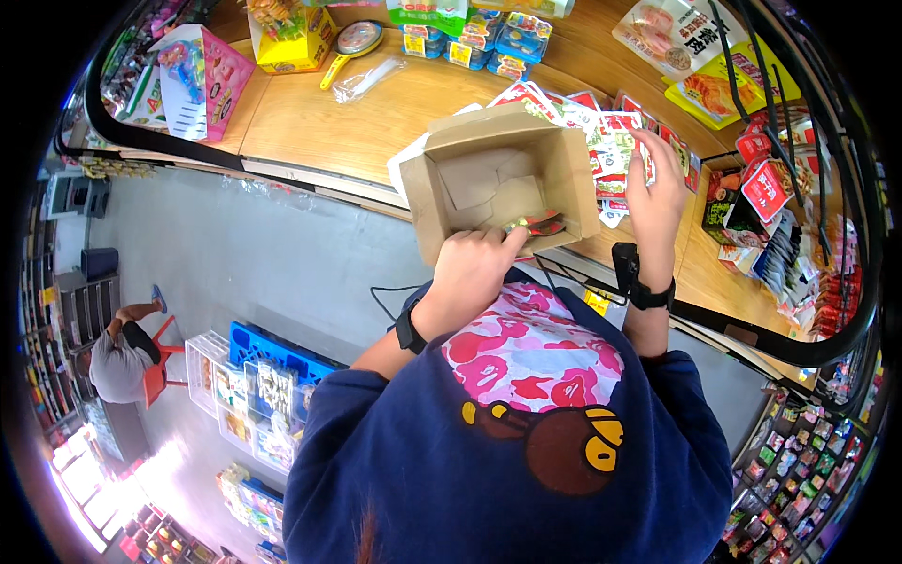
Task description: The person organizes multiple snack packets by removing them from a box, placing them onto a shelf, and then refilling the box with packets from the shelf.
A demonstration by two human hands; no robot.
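An open cardboard box [442, 211] leans at the front of the wooden shelf, its inside facing up toward me. My left hand [474, 268] grips its near edge, with the thumb reaching over the rim. Beside that thumb, a small red and dark packet [543, 224] lies in the bottom corner of the box. To the right of the box, my right hand [658, 183] is open, its fingers stretched out at a spread of red and white snack packets [615, 155]. Whether its fingertips touch the packets I cannot tell.
Blue snack tubs [470, 42], a yellow racket-shaped toy pack [355, 42] and a pink display box [221, 85] stand farther back. A black rail [752, 348] edges the shelf. Clear bins [249, 404] stand on the floor; a person [122, 362] sits on a red chair at far left.
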